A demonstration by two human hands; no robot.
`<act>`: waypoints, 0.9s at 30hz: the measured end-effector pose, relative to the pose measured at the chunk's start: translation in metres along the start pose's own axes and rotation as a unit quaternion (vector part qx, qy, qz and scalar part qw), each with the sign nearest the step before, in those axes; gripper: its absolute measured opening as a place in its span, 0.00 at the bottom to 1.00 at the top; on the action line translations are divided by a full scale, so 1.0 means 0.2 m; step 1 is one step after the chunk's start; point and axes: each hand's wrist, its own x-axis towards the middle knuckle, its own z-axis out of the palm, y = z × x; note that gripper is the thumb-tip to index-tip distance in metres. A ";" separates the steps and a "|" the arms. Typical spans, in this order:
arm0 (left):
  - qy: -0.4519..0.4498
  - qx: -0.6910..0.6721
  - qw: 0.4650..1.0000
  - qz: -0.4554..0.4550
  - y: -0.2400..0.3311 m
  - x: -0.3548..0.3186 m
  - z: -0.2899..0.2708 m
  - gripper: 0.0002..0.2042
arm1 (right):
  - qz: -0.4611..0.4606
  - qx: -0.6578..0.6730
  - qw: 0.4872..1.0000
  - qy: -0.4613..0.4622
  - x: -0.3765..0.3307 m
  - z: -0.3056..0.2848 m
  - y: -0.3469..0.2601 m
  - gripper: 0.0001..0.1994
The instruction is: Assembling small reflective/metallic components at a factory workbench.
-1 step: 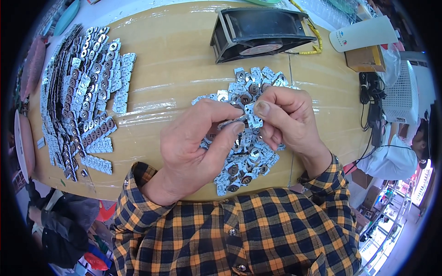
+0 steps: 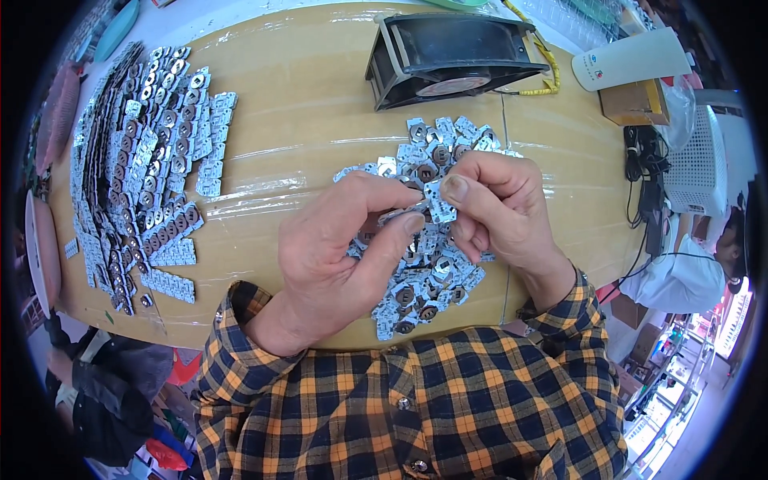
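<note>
Between my hands is a small white circuit board [image 2: 441, 203], tilted up over a pile. My right hand [image 2: 500, 204] pinches it between thumb and fingers. My left hand [image 2: 344, 248] is closed too, its thumb and index fingertip on a board piece [image 2: 394, 214] beside it; whether the two pieces are joined I cannot tell. Beneath both hands spreads a loose pile of small circuit boards [image 2: 436, 276], many with round dark metal components. My hands hide the middle of this pile.
Long strips of similar boards [image 2: 172, 128] are stacked at the left. A black fan [image 2: 456, 52] with a yellow-wrapped cable stands at the back. Farther right are a white cup [image 2: 632, 58] lying over a cardboard box [image 2: 634, 102], black cables [image 2: 644, 156] and a white basket [image 2: 694, 164]. Another person [image 2: 112, 400] is at lower left.
My hands and the boards look the same. At the lower left the other person's arm has shifted slightly.
</note>
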 end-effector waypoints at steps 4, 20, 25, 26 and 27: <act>-0.028 0.009 1.000 0.009 0.01 0.01 -0.02 0.08 | -0.001 -0.003 1.000 0.016 -0.01 0.01 0.00 0.11; -0.108 -0.042 0.991 -0.066 0.02 0.02 -0.05 0.08 | -0.134 -0.216 0.967 -0.034 0.03 -0.10 0.00 0.12; -0.033 -0.154 0.980 -0.124 0.03 0.03 0.00 0.09 | -0.152 -0.169 0.974 0.008 -0.01 -0.02 0.00 0.11; -0.033 -0.155 0.980 -0.124 0.04 0.02 -0.01 0.09 | -0.152 -0.169 0.974 0.009 -0.01 -0.02 0.00 0.11; -0.050 -0.174 0.973 -0.145 0.04 0.01 -0.02 0.09 | -0.168 -0.193 0.967 -0.007 -0.01 -0.02 0.00 0.12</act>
